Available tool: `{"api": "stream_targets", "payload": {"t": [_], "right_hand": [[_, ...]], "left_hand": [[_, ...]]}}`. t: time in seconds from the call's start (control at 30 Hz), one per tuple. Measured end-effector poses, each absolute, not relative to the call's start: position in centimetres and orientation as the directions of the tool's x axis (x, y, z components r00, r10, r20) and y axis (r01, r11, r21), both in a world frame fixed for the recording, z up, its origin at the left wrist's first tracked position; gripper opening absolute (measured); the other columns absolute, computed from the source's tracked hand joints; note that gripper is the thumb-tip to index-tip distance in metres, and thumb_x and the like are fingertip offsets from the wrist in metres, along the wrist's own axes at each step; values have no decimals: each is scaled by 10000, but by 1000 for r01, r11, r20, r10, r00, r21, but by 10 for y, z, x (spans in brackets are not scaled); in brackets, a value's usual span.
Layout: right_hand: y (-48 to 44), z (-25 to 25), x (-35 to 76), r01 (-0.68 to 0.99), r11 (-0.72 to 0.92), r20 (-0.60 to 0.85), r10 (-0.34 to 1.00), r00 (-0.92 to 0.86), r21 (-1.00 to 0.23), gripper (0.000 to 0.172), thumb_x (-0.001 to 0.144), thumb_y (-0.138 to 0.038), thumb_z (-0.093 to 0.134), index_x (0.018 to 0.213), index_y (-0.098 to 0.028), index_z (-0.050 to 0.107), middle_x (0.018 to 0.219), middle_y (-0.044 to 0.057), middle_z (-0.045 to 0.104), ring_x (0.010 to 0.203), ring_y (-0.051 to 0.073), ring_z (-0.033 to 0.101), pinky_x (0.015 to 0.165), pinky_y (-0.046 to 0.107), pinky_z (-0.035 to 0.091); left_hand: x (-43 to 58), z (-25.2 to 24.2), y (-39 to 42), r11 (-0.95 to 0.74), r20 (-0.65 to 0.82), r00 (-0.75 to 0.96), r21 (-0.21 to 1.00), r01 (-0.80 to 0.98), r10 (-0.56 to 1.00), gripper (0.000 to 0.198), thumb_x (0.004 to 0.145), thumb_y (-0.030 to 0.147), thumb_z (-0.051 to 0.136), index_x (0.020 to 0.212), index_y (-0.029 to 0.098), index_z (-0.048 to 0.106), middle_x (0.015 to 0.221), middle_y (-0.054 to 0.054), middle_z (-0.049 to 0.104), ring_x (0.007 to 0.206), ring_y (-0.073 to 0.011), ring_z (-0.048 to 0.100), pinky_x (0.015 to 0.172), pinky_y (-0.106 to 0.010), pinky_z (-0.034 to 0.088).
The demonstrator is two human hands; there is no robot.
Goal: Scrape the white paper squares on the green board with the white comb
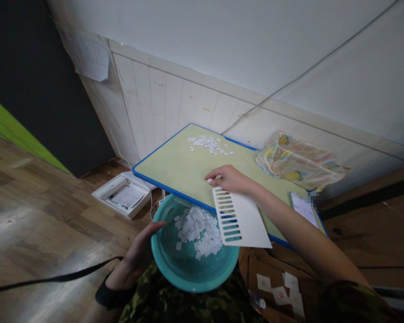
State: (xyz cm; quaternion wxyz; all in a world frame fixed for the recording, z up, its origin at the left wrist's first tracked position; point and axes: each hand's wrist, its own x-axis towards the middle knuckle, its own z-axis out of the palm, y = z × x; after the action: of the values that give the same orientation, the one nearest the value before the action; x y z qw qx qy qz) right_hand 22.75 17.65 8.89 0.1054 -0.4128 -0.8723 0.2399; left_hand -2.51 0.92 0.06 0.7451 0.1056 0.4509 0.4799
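Clerk: Nearest item?

Inspector: Lower centre of the frame, a round teal plastic basket (188, 283), finely perforated, in front of camouflage clothing (143, 294). It holds a loose heap of white paper squares (198, 226), many overlapping, so the lower ones are hidden.

Clerk: The left grip (142, 248)?

Inspector: Lower left of centre, clamped on the basket's left rim, thumb over the edge. The remaining fingers are out of sight behind the wall.

Clerk: Above the basket?

Inspector: A white slotted sheet (251, 220), a column of rounded slots along its left side, covering part of the basket's right rim. Whether the right grip (227, 177) bears it or the counter (170, 163) does, I cannot determine.

Clerk: State of that grip?

Inspector: At centre, fingertips together on a small white piece (209, 180), partly covered.

Clerk: Farther off?

Inspector: A flat device (303, 210), right of centre, one corner pixelated. Upper centre, on the counter's pale, blue-edged top, scattered white pieces (207, 144); individual outlines are hard to separate.
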Motion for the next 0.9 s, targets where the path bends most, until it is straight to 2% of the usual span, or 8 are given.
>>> {"api": "stream_targets", "payload": {"t": [0.17,0.47,0.6,0.73,0.9], "right_hand": [[179,85,234,702,481,-34,812,-582,-525,135,818,-215,616,839,-160,737,775,30,715,709,127,626,670,234,429],[178,85,245,751,420,-37,861,-507,-510,88,810,-182,584,799,-156,667,692,12,668,585,99,574,555,210,393],[175,90,250,760,433,-34,859,-511,-485,119,776,-117,563,806,-157,670,746,25,698,632,111,605,571,210,402],[171,94,251,733,488,-54,815,-577,-473,198,803,-124,548,901,-159,717,827,41,734,757,136,652,676,222,433],[169,92,256,763,486,-54,828,-558,-427,148,782,-124,579,792,-161,722,785,35,737,730,140,656,662,227,433]], "left_hand": [[-26,-2,10,543,-581,166,568,-618,797,225,865,170,579,807,114,789,761,-112,808,645,-240,741,710,-329,597],[-25,-5,9,545,-594,164,548,-635,788,250,876,161,564,770,106,784,732,-106,803,607,-209,731,687,-284,583],[-23,0,9,543,-593,146,573,-614,792,253,876,163,561,758,110,778,701,-101,799,585,-221,730,685,-309,592],[-23,2,8,548,-603,136,579,-604,786,219,870,158,573,805,104,775,733,-104,806,615,-230,741,737,-333,595],[-25,-2,8,540,-577,172,560,-628,798,167,838,166,629,904,111,772,841,-104,818,743,-254,761,811,-344,583]]}}
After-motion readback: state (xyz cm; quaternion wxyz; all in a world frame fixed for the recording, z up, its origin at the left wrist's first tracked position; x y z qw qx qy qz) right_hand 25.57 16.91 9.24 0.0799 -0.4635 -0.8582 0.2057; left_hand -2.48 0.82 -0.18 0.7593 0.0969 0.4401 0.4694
